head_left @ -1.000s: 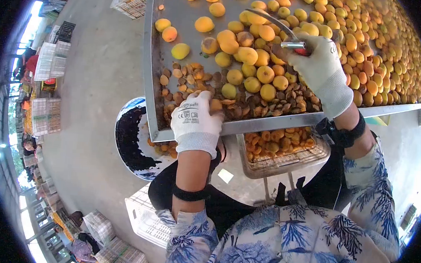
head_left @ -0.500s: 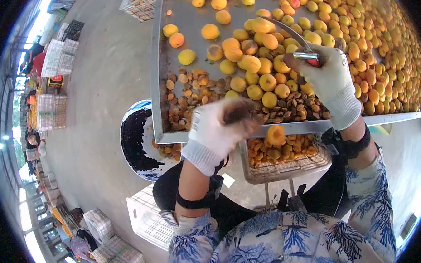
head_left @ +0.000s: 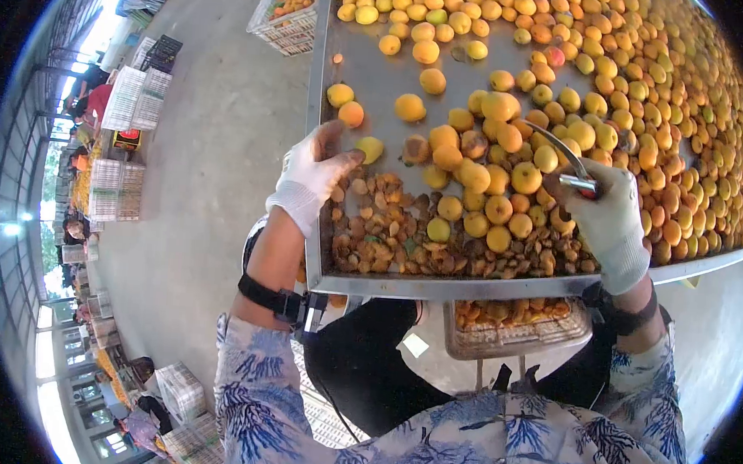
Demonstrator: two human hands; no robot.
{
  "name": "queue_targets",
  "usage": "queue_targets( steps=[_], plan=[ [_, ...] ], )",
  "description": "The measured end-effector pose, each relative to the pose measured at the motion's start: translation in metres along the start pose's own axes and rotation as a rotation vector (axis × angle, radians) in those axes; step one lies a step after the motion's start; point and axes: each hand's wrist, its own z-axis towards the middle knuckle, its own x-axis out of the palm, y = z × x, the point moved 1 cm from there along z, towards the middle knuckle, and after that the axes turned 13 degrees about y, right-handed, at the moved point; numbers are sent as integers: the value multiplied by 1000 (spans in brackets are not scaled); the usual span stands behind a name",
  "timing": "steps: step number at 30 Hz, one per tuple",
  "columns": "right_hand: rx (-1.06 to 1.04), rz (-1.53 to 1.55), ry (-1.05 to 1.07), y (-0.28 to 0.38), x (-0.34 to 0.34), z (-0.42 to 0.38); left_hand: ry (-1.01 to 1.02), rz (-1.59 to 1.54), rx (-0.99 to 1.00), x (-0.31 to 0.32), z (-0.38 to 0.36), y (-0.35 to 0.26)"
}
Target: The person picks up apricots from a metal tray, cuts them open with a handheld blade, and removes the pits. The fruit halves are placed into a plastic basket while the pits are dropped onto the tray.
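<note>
My right hand point(head_left: 612, 215), in a white knitted glove, is closed around the handle of a curved knife point(head_left: 558, 146). The blade arcs up and left over a heap of apricots point(head_left: 500, 178) on the metal table. At the left rim of the table, my left hand point(head_left: 303, 174) is gloved too, its thumb and fingers apart. The thumb tip is right at a yellow-green apricot point(head_left: 370, 150). Below that hand lies a spread of apricot pits point(head_left: 384, 224) and brown scraps, reaching along the front rim.
The metal table point(head_left: 380, 60) has a raised rim, with many apricots at back and right. Below its front edge sits a plastic crate point(head_left: 517, 345) of apricot halves. Another crate point(head_left: 288, 28) of fruit stands behind left. Stacked white crates point(head_left: 115, 189) and people are far left.
My left hand has moved left and away from me, from above the front rim to the yellow-green apricot. My right hand still holds the knife. The view has shifted, uncovering more table.
</note>
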Motion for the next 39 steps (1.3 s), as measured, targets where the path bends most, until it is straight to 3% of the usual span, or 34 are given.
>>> queue_targets(
  steps=[2, 4, 5, 6, 8, 10, 12, 13, 15, 16, 18, 20, 22, 29, 39],
  plan=[
    [-72, 34, -52, -7, -1, 3, -56, 88, 28, -1, 24, 8],
    [-84, 8, -96, -7, -3, 2, -121, 307, 212, -11, 55, 27],
    [-116, -47, -121, -1, -6, 0, -99, 615, 116, -12, 48, -9],
    [-148, -102, -145, 6, -10, -2, -107, 620, 115, -15, 59, -6],
    [-96, -122, -33, 3, -15, 1, -73, 997, 164, -16, 82, -2],
    [-101, -66, -1, -4, -14, 3, -22, 1099, 93, -9, 95, 1],
    [-103, -55, 10, -5, -15, 6, 74, 1531, -27, 2, 109, 2],
    [-109, -44, 22, -5, -16, 6, 89, 1529, -18, 5, 114, 2],
    [-117, -49, 34, -6, -17, 5, 85, 1094, -194, 2, 118, -5],
    [-149, -55, 47, -5, -18, 6, 91, 1098, -191, 2, 119, -3],
    [-155, -82, 70, -3, -21, 5, 191, 801, 49, 4, 113, -2],
    [-173, -90, 96, -6, -21, 3, 153, 923, 98, 21, 108, -5],
    [-186, -113, 95, -8, -19, 1, 256, 935, 183, 37, 103, -19],
    [-307, -180, 142, -7, -19, -12, 280, 794, 329, 49, 85, -18],
    [-363, -183, 157, -7, -11, -24, 362, 725, 147, 52, 40, -15]
  ],
)
